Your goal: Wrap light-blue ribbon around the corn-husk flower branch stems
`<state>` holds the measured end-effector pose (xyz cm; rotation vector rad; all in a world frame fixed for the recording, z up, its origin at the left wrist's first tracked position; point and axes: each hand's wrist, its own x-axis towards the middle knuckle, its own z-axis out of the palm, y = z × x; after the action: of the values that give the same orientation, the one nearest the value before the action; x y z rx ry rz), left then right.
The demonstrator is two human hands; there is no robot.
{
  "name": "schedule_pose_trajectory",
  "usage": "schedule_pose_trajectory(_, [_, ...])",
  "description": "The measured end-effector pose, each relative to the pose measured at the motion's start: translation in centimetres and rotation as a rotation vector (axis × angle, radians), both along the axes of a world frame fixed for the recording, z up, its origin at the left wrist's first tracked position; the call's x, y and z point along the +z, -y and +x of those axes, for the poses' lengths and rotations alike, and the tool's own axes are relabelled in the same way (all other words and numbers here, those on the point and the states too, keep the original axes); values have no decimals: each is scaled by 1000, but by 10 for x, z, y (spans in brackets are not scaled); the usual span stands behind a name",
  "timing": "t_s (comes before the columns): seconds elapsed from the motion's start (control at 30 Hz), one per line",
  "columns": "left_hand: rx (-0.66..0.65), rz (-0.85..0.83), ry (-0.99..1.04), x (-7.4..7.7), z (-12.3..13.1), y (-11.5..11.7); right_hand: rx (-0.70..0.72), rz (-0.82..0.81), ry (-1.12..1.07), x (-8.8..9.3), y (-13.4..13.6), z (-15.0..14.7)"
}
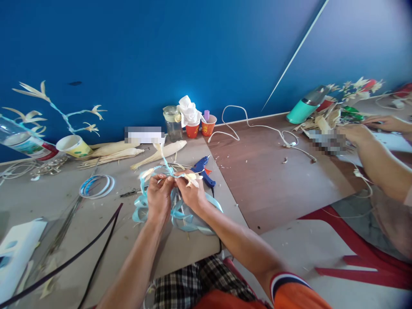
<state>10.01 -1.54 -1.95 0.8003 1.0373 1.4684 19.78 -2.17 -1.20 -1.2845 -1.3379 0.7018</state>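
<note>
Between my two hands is a flower stem (168, 167) wrapped in light blue ribbon, with pale husk-like petals at its ends. My left hand (159, 197) pinches the stem from the left, its thumb and fingers pressed together. Close beside it, my right hand (192, 194) grips the same stem, and a cream flower (193, 178) sticks out over its knuckles. Loose coils of light blue ribbon (185, 221) hang and lie under both hands. A blue glue gun (202, 169) rests just beyond my right hand. What lies between the fingertips is partly hidden.
Dried husks (117, 148) lie along the blue wall. A glass jar (173, 124), red paper cups (193, 130), and a ribbon roll (96, 186) stand or lie about. Finished-looking stems lean at left in a yellow cup (73, 146). Another person's arm (383, 159) works at right.
</note>
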Motion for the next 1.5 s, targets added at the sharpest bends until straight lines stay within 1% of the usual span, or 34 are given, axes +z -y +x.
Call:
schedule_pose_trajectory(0.1, [29, 54, -181, 1, -2, 3, -8, -10, 27, 2, 0, 0])
schedule_pose_trajectory(0.2, [9, 67, -315, 3, -4, 7, -39, -13, 114, 2, -1, 2])
schedule_pose_trajectory(0.3, [-37, 64, -340, 7, -5, 11, -68, 69, 301, -1, -1, 8])
schedule_pose_trajectory(0.47, [-147, 47, -269, 14, -3, 16, -74, 198, 527, 1, -1, 17])
schedule_pose_trajectory(0.57, [-153, 47, -318, 18, -3, 18, -93, 234, 623, 6, -1, 19])
schedule_pose_trajectory(0.67, [-155, 72, -393, 19, -3, 20, -97, 263, 679, 8, 0, 18])
schedule_pose_trajectory(0.77, [-137, 99, -414, 19, -1, 20, -96, 299, 688, 7, 0, 17])
schedule_pose_trajectory(0.87, [-63, 115, -439, 18, 3, 20, -84, 313, 683, 8, 1, 16])
schedule_pose_trajectory(0.97, [27, 115, -428, 18, 4, 18, -22, 301, 694, 11, 3, 15])
schedule_pose_trajectory(1.07, [71, 111, -432, 15, 1, 14, 28, 280, 682, 14, 4, 13])
schedule_pose_trajectory(1.17, [122, 106, -520, 12, -1, 12, 39, 262, 640, 14, 4, 11])
schedule_pose_trajectory(1.23, [142, 91, -529, 10, -1, 11, 27, 249, 613, 13, 5, 9])
schedule_pose_trajectory(1.37, [151, 56, -449, 7, 2, 11, -27, 187, 560, 13, 6, 4])
schedule_pose_trajectory(1.5, [137, 54, -260, 5, 4, 11, -22, 114, 484, 12, 7, 2])
